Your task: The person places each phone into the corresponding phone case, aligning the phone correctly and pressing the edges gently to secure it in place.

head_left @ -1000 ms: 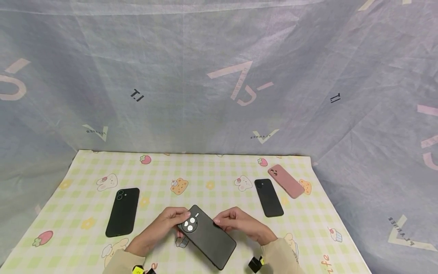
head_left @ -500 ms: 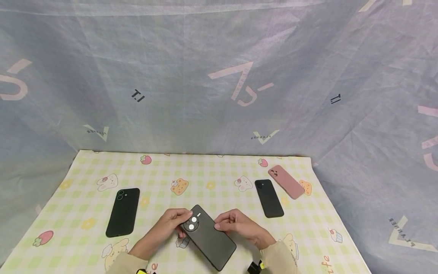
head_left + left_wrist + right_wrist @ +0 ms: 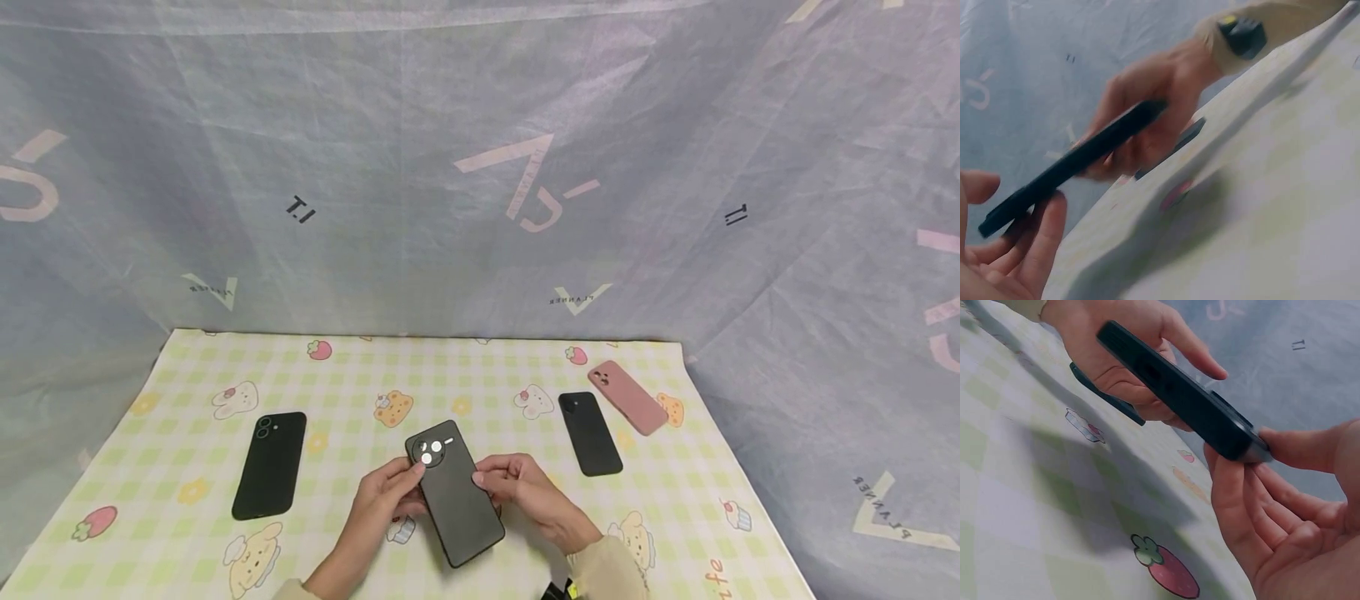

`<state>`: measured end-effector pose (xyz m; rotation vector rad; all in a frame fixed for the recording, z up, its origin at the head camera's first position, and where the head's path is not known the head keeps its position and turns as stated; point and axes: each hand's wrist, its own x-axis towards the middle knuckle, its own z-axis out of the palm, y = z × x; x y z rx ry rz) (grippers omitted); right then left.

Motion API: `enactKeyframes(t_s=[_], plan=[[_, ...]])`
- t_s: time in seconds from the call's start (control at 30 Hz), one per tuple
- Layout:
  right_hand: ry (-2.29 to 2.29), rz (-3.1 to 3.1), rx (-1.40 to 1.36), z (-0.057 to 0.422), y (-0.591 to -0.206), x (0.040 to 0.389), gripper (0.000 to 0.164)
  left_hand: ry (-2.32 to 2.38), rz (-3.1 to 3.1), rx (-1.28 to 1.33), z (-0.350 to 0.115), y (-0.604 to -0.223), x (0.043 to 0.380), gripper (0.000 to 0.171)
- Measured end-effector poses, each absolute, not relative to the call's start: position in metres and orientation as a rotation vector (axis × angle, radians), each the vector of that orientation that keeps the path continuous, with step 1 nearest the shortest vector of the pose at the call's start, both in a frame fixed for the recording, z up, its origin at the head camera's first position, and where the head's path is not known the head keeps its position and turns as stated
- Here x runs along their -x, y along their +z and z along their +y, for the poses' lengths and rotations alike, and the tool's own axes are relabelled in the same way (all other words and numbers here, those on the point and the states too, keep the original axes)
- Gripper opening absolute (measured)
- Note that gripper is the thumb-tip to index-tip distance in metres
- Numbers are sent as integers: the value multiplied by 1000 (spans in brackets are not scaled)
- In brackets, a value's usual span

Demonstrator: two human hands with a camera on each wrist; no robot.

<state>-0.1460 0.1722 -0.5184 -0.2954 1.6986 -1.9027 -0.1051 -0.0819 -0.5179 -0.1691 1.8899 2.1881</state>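
A black phone case [image 3: 461, 508] with a round camera plate is held between both hands above the table, camera end pointing away. Its camera openings look white. At its left edge, my left hand [image 3: 382, 492] has the thumb over the back and fingers underneath. My right hand [image 3: 525, 492] pinches the right edge between thumb and fingers. The left wrist view shows the phone case [image 3: 1079, 153] edge-on and tilted, with left fingers [image 3: 1047, 228] beneath it. In the right wrist view, the right thumb [image 3: 1304, 447] presses its upper side near the camera bump.
On the checked tablecloth [image 3: 465, 375], a black phone-sized slab [image 3: 270, 467] with two camera rings lies left. A smaller black one [image 3: 590, 433] lies right, beside a pink phone-shaped piece [image 3: 628, 397]. A grey cloth curtain [image 3: 420, 167] hangs behind the table.
The phone case has swung more upright and moved slightly away from the body. My left hand has shifted from its upper corner to lower along the left edge.
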Motion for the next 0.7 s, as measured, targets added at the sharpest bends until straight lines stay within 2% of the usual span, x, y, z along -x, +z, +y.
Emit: enactKeyframes(t_s=[0.23, 0.53, 0.7], plan=[[-1967, 1683, 240, 170, -521, 144, 15, 2197, 1961, 194, -68, -519, 97, 60], [-1947, 1692, 225, 171, -525, 145, 14, 2149, 2038, 178, -67, -519, 101, 50], [-1925, 1704, 230, 172, -525, 145, 20, 2108, 2060, 177, -70, -519, 107, 48]])
